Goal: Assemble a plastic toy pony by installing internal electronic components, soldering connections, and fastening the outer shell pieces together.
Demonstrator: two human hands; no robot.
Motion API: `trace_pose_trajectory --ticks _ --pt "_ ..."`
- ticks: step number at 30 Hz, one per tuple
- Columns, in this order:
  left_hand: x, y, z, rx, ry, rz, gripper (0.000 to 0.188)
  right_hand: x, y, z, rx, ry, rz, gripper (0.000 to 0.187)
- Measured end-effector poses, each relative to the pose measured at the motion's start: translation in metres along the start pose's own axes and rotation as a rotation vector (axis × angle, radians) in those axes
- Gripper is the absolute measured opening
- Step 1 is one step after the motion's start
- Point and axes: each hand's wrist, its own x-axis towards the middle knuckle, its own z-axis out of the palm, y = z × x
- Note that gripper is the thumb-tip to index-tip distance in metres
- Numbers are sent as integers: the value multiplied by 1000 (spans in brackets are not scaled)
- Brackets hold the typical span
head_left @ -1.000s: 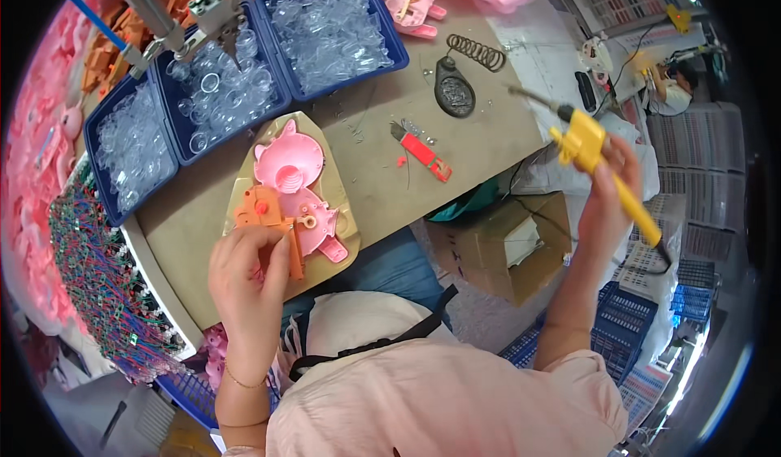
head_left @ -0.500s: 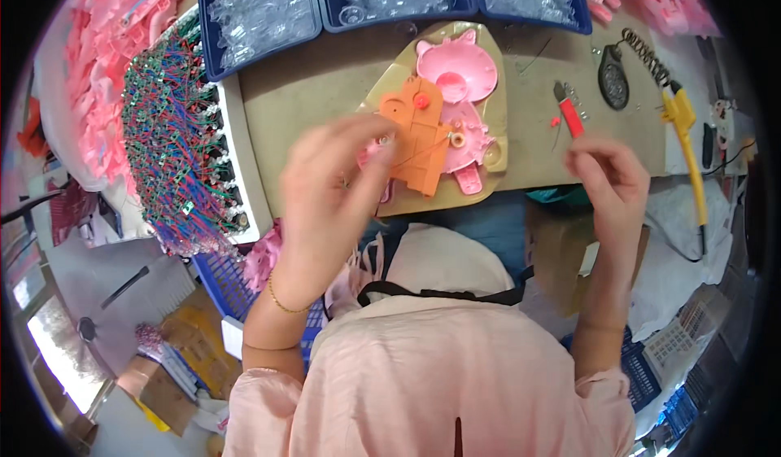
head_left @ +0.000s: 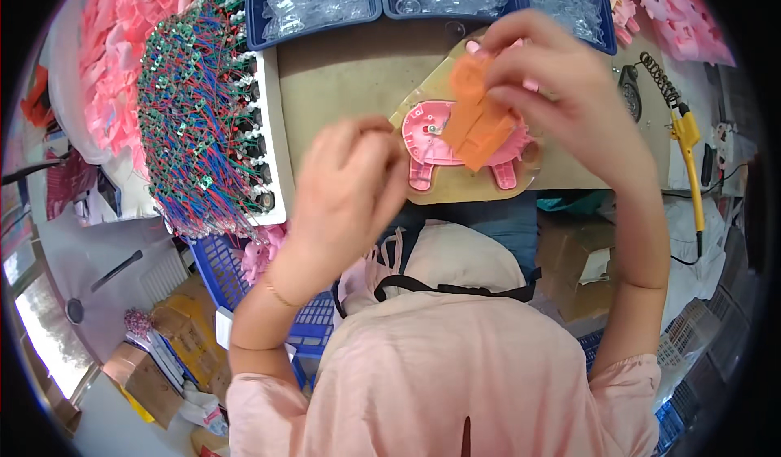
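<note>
My right hand (head_left: 569,99) pinches the upper edge of a flat orange plastic plate (head_left: 480,127), blurred and tilted over a pink animal-shaped toy shell (head_left: 420,135). The shell lies open side up on a tan board (head_left: 455,188), its two legs toward me. Inside its left part is a small light-coloured fitting. My left hand (head_left: 338,184) is at the shell's left edge with its fingers curled together; whatever they hold is hidden. Behind my right hand, only bits of a second pink part (head_left: 474,48) show.
Blue bins (head_left: 317,5) of clear plastic parts line the back. To the left is a white tray (head_left: 272,131) heaped with wired circuit boards (head_left: 191,115), beside pink parts (head_left: 106,58). A yellow-handled tool (head_left: 687,135) with a coiled cord hangs at right. A blue basket (head_left: 220,270) stands below.
My right hand has moved left from the table's right side and taken the orange plate, which is now turned and tilted. My left hand has shifted slightly, off the plate. The view has shifted somewhat.
</note>
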Motion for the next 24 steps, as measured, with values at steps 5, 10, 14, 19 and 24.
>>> trace_pose_trajectory --ticks 5,10,14,19,24 --pt "58 1 -39 124 213 135 8 2 -11 -44 161 283 234 12" --pt "33 -3 -9 -884 -50 -520 11 -40 -21 -9 56 385 303 8" --pt "11 1 23 -854 3 -522 14 -82 -33 26 197 254 589 17" --pt "-1 -2 24 -963 29 -457 19 -6 -41 19 37 43 275 32" --pt "-3 8 32 -969 145 -513 20 15 -14 44 317 -375 142 32"
